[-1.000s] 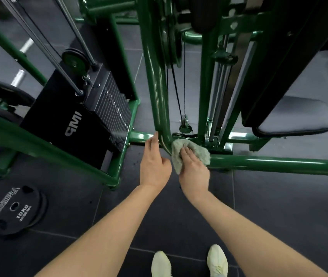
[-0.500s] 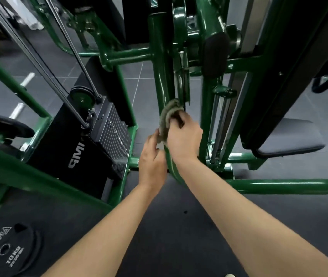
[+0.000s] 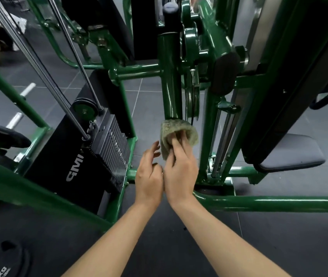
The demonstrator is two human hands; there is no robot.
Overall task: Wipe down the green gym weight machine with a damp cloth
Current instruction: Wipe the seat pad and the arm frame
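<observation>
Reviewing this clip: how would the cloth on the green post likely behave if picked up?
Probably floppy: the cloth wraps the post and folds over the right hand. Likely light, since fingers alone hold it. Its fuzzy surface suggests grip, not slipperiness.

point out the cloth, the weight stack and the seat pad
cloth (image 3: 179, 129): head view, on its upper fold over the post
weight stack (image 3: 112, 144): head view, on the plates' ribbed face
seat pad (image 3: 291, 154): head view, on its grey top
</observation>
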